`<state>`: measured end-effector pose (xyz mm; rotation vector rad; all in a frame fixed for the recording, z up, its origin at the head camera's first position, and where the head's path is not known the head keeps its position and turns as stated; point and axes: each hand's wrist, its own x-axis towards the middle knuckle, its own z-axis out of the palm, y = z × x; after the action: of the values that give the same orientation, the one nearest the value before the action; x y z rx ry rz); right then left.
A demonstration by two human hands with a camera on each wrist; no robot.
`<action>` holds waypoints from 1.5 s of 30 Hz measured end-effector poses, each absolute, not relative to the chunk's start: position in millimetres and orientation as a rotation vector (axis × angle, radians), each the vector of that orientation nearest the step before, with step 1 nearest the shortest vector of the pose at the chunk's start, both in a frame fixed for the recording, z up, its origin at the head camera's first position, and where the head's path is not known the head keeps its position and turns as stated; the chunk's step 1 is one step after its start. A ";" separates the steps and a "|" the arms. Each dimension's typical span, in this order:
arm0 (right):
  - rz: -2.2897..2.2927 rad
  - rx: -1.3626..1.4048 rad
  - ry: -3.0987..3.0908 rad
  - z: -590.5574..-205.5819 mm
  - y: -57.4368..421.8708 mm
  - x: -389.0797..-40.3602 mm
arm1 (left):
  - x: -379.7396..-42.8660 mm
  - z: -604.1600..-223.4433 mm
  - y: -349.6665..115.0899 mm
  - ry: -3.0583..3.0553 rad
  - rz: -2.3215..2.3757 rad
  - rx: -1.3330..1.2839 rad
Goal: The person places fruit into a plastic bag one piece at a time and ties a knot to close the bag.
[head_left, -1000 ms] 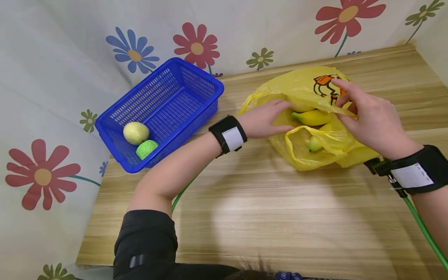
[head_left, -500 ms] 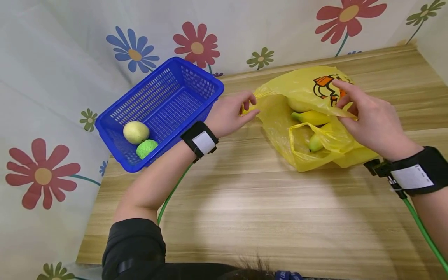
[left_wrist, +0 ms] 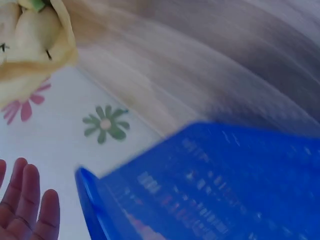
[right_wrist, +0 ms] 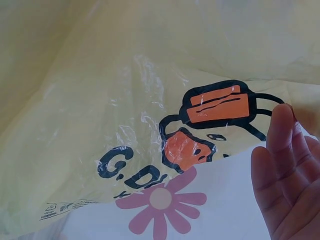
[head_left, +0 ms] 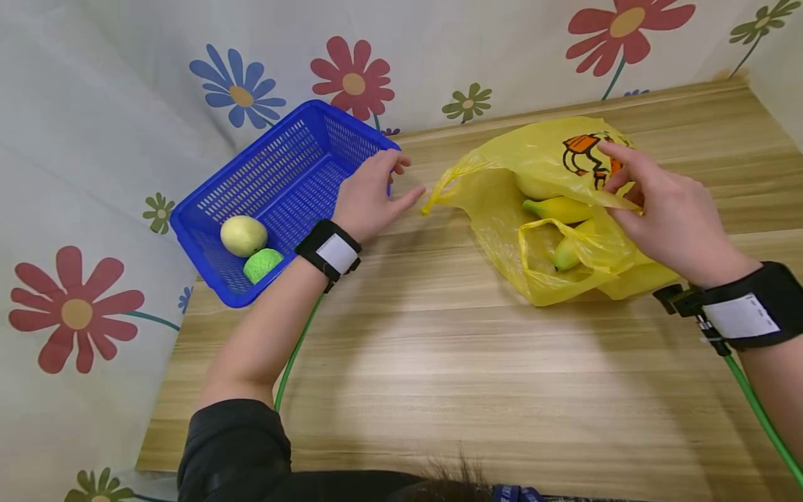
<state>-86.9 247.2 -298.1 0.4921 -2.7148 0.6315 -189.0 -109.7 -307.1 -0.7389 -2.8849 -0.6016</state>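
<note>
My left hand [head_left: 370, 195] hovers beside the right rim of the blue plastic basket [head_left: 370, 209], its fingers loosely bent around nothing. A pale yellow round fruit [head_left: 243, 236] and a bright green wrinkled ball-shaped item [head_left: 263, 265] lie in the basket's near left end. Farther right, a yellow plastic bag [head_left: 502, 153] with an orange and black print lies on its side, mouth facing left. My right hand [head_left: 671, 209] pinches the edge of that mouth. Inside show a banana [head_left: 561, 209], a greenish-yellow fruit [head_left: 567, 255] of unclear kind, and part of a pale yellow one [head_left: 536, 187].
Both stand on a wooden table [head_left: 477, 390], against a white wall covering [head_left: 502, 42] printed with flowers. One bag handle [head_left: 439, 192] sticks out to the left. Green cables [head_left: 295, 355] run from both wristbands.
My left hand has come out of the bag's mouth and moved left to the basket's edge, carrying nothing. The bag's left handle has dropped loose. My right hand has stayed put.
</note>
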 end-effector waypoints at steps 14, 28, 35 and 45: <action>0.606 0.449 -2.761 -299.1 249.7 -87.3 | -183.9 -265.0 -238.7 -3.362 -0.539 -0.126; 0.592 0.465 -2.745 -298.4 250.6 -83.2 | -186.5 -285.4 -285.0 -3.622 0.150 -0.033; 0.589 0.467 -2.739 -297.4 251.8 -82.9 | -180.9 -285.3 -264.6 -3.832 0.321 -0.170; 0.591 0.494 -2.722 -296.7 252.2 -83.3 | -178.5 -286.8 -260.9 -3.931 0.551 -0.181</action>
<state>-83.3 252.2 -296.7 0.4940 -2.7222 0.5913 -178.5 -260.9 -286.8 -0.1813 -3.9309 0.5512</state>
